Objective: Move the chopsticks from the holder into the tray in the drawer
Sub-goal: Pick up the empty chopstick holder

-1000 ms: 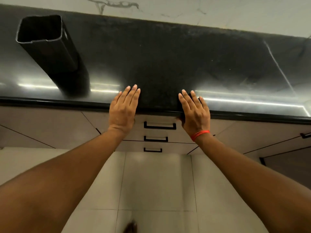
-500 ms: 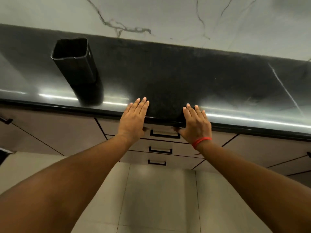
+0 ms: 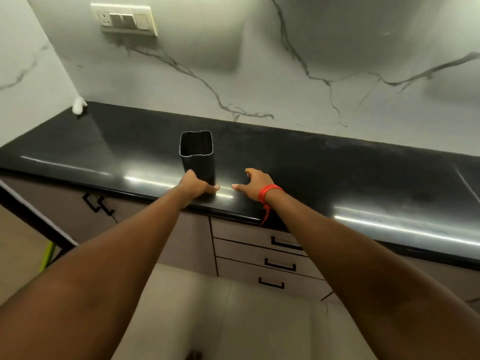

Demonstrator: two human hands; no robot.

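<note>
A tall black square holder (image 3: 197, 154) stands upright on the black countertop (image 3: 324, 165); its open mouth shows dark and no chopsticks show in it. My left hand (image 3: 195, 185) grips the holder near its base, thumb to the right side. My right hand (image 3: 255, 185), with a red wrist band, hovers just right of the holder with fingers spread and loosely bent, holding nothing. Below the counter edge, three drawers (image 3: 259, 255) with black handles are all closed. No tray is in view.
A marble wall with a switch plate (image 3: 124, 19) rises behind the counter. A small white object (image 3: 78, 105) lies in the far left corner. A cabinet door with black handles (image 3: 97, 202) sits left of the drawers. Pale tiled floor lies below.
Both hands left the counter's front edge above the drawers and moved up and left to the holder; my left hand now grips it. The view swung up toward the wall.
</note>
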